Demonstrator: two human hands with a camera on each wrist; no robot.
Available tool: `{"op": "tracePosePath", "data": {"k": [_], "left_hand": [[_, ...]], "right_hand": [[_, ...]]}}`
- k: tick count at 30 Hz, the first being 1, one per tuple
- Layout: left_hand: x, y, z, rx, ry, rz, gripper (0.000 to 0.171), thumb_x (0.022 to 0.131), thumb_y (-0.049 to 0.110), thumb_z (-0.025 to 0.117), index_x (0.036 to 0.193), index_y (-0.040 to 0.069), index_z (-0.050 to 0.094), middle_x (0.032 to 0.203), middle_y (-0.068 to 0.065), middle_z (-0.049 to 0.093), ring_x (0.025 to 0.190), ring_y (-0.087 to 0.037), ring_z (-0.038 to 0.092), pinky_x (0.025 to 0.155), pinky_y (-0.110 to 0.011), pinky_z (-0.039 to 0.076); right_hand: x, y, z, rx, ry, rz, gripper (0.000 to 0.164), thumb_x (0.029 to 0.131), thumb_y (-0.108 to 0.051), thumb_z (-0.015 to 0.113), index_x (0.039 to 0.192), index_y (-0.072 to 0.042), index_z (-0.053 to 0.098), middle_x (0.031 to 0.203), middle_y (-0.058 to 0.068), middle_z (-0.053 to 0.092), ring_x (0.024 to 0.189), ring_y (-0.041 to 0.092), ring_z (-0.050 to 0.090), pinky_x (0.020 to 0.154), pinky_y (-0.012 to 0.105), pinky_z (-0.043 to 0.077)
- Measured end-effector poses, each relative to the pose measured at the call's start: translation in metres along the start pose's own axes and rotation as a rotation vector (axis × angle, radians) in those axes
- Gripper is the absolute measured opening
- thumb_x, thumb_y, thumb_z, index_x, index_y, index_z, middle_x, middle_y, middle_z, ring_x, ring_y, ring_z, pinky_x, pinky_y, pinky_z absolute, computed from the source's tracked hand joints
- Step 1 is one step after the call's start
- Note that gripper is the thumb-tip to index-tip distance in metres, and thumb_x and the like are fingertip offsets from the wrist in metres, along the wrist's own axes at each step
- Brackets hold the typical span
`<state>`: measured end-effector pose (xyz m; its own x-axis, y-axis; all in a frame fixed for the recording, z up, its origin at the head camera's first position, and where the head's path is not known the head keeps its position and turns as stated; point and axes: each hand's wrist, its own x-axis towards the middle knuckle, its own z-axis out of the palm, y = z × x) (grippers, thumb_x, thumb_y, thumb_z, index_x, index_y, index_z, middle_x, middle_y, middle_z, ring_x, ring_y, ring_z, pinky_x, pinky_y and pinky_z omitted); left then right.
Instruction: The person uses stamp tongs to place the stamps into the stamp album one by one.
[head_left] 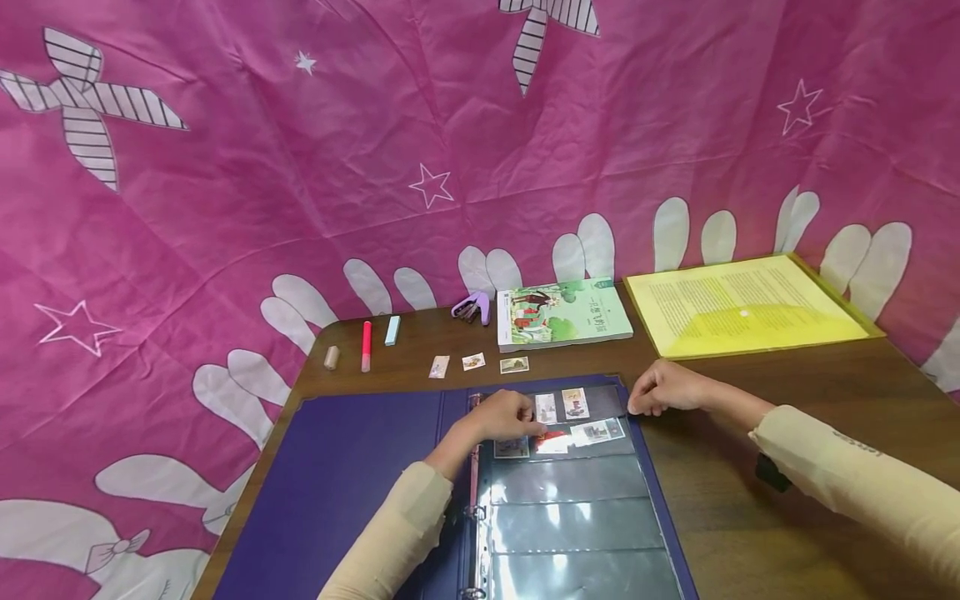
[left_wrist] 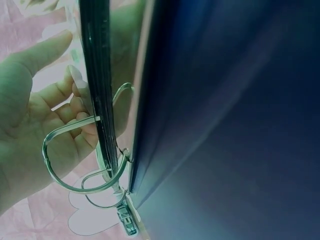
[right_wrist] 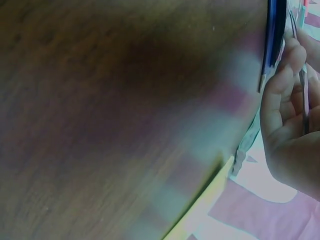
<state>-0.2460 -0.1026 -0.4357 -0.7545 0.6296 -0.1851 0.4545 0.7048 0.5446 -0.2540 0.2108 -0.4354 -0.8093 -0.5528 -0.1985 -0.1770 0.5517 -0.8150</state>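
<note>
A dark blue ring binder point(head_left: 352, 483) lies spread flat, with a page of clear-pocketed black strips point(head_left: 570, 525) on its right side. Several stamps point(head_left: 575, 403) sit in the top two strips. My left hand point(head_left: 498, 417) rests over the upper left of the page, fingertips right at the stamps; the left wrist view shows its thumb and index finger apart beside the page edge point(left_wrist: 97, 65). My right hand point(head_left: 663, 388) is at the page's upper right edge, its fingers curled round thin metal tweezers point(right_wrist: 306, 100). The tweezer tips are partly hidden behind the fingers.
Three loose stamps point(head_left: 473, 361) lie beyond the binder. Farther back are a purple stapler-like tool point(head_left: 472, 307), a green picture book point(head_left: 566, 315) and a yellow folder point(head_left: 750, 307). A red pen point(head_left: 366, 346), a light blue box point(head_left: 392, 330) and a small tan cylinder point(head_left: 332, 357) stand left.
</note>
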Motion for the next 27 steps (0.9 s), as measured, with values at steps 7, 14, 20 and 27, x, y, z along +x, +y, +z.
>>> {"op": "tracePosePath", "data": {"k": [7, 14, 20, 27], "left_hand": [[0.000, 0.000, 0.000, 0.001, 0.008, 0.003, 0.041, 0.086, 0.032, 0.065, 0.057, 0.015, 0.041, 0.052, 0.009, 0.035, 0.049, -0.005, 0.032, 0.053, -0.017, 0.030], [-0.001, 0.001, -0.001, -0.006, -0.003, -0.018, 0.039, 0.086, 0.031, 0.065, 0.058, 0.015, 0.042, 0.052, 0.009, 0.035, 0.049, -0.006, 0.033, 0.052, -0.018, 0.030], [-0.002, 0.002, -0.001, -0.008, 0.001, -0.017, 0.040, 0.086, 0.031, 0.065, 0.057, 0.015, 0.041, 0.052, 0.009, 0.035, 0.049, -0.005, 0.032, 0.052, -0.018, 0.030], [-0.003, 0.002, 0.000, -0.019, 0.004, -0.005, 0.041, 0.086, 0.031, 0.065, 0.057, 0.016, 0.040, 0.052, 0.008, 0.035, 0.048, -0.006, 0.031, 0.052, -0.017, 0.030]], "right_hand": [[0.001, -0.002, -0.006, -0.009, -0.056, -0.004, 0.017, 0.078, -0.012, 0.069, 0.082, 0.004, 0.071, 0.065, 0.006, 0.063, 0.053, 0.006, 0.052, 0.051, 0.022, 0.044], [0.016, -0.005, -0.013, -0.049, -0.161, 0.001, 0.014, 0.078, -0.010, 0.069, 0.079, 0.004, 0.071, 0.061, 0.004, 0.062, 0.052, 0.004, 0.049, 0.050, 0.019, 0.040], [0.031, -0.013, -0.016, -0.069, -0.272, 0.043, 0.014, 0.074, -0.005, 0.069, 0.077, 0.009, 0.069, 0.055, 0.001, 0.059, 0.048, 0.004, 0.046, 0.048, 0.017, 0.036], [0.046, -0.022, -0.020, -0.177, -0.390, 0.109, 0.015, 0.075, -0.009, 0.071, 0.080, 0.005, 0.072, 0.055, -0.008, 0.060, 0.051, 0.003, 0.049, 0.051, 0.017, 0.037]]}}
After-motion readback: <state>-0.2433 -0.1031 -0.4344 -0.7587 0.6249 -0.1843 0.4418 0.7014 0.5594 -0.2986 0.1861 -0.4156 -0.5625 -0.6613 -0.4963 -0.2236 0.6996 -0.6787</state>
